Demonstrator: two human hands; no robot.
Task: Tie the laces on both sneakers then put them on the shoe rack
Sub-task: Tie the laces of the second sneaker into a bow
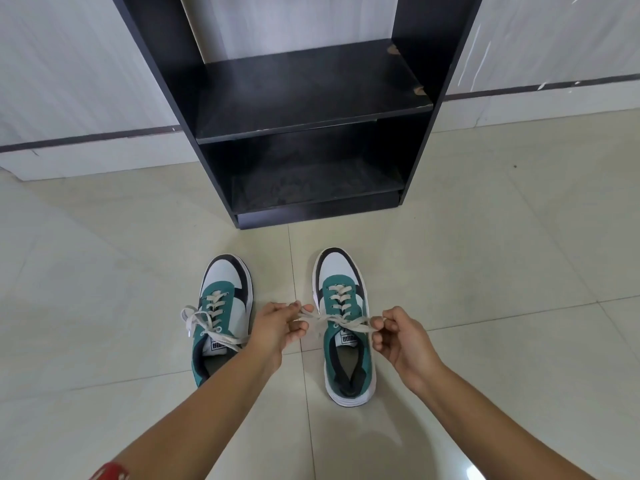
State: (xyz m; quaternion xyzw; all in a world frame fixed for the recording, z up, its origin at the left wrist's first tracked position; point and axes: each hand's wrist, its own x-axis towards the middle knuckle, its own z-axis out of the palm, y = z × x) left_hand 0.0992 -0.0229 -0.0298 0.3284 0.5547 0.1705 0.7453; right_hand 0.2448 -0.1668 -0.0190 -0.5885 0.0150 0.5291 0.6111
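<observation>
- L hand (pixel 277 323) & R hand (pixel 394 336) each pinch a lace end (pixel 356 325) of right sneaker (pixel 346 327), pulled taut across it.
- Left sneaker (pixel 221 317) beside it on floor (pixel 485 271), laces loose.
- Shoe rack (pixel 301 109) just ahead, against wall.

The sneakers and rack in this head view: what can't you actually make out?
- Right sneaker lace: the hands hide its ends; knot stage unclear.
- Left sneaker: heel hidden by the left forearm.
- Shoe rack: top cut off by the frame edge.
- Tongue labels: too small to read surely.
</observation>
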